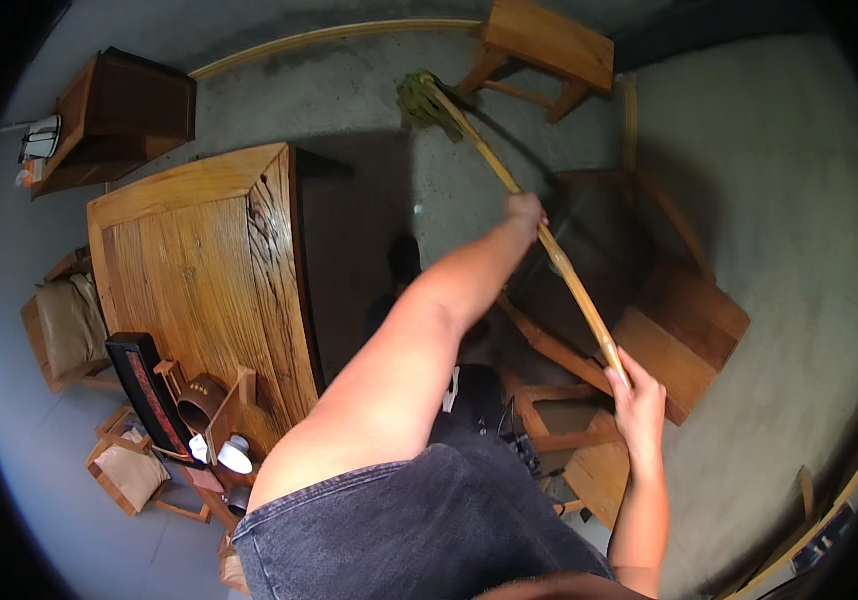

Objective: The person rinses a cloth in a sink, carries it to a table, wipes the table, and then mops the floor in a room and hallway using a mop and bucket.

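A mop with a long pale wooden handle point(574, 285) slants away from me across the grey floor. Its dark green mop head point(427, 108) lies on the floor at the far middle, near a wooden stool point(544, 50). Partway along the handle, my left hand point(525, 212) is closed round it with the arm stretched forward. My right hand point(637, 390) grips the near end of the handle, close to my right side.
A large wooden table point(199, 265) stands on my left, with cups and a dark tray point(149, 395) on its near end. Wooden furniture point(684, 340) is at my right. A brown cabinet point(139, 110) stands far left; cushioned chairs point(69, 320) line the table's left side.
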`<state>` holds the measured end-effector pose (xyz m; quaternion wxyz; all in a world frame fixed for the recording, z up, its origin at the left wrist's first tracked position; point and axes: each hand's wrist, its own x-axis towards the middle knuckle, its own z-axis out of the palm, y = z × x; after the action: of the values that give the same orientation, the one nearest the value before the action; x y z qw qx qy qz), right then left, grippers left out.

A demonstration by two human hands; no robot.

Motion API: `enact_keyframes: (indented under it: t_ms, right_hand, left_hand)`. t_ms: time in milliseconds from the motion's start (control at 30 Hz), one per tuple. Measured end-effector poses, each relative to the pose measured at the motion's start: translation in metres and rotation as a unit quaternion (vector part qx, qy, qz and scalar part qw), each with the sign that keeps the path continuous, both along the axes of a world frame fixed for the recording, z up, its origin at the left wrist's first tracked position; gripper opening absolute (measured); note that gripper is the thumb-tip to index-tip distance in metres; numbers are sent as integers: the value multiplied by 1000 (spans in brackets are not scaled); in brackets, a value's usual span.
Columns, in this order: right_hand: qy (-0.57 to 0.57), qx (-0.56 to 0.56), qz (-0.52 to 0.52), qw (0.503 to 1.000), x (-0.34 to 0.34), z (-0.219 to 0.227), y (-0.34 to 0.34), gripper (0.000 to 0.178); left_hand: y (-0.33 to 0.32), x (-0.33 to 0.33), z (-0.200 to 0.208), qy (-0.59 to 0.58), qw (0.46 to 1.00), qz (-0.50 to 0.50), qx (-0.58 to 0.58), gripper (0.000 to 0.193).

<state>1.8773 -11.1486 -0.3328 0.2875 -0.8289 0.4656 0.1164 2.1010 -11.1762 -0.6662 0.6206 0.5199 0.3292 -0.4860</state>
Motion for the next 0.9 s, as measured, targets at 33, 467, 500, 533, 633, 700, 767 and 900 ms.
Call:
enact_keyframes:
  t_ms: [33, 467, 500, 533, 633, 700, 767, 900]
  right_hand:
    - [32, 16, -17, 999, 43, -4, 1, 37]
    - [-17, 333, -242, 911, 27, -64, 86, 37]
    - [6, 353, -308, 883, -10, -54, 100, 38]
    - [26, 374, -365, 852, -46, -43, 115, 38]
    - [36, 421, -425, 801, -130, -8, 166, 42]
    - [22, 418, -443, 793, -187, 9, 202, 40]
    - [-8, 432, -464, 773, -241, 29, 231, 34]
    - [-23, 482, -526, 701, -305, 77, 271, 32]
  left_hand:
    - [2, 34, -11, -45, 999, 16, -13, 21]
    - [86, 14, -92, -302, 919, -218, 130, 76]
    - [93, -30, -57, -255, 935, -216, 123, 79]
    - [108, -70, -16, -209, 948, -208, 120, 81]
    - [154, -167, 20, -139, 966, -210, 59, 83]
    - [181, -231, 31, -77, 976, -203, -8, 85]
    - [202, -282, 44, -27, 978, -194, -74, 87]
    - [254, -363, 60, -26, 950, -300, -81, 89]
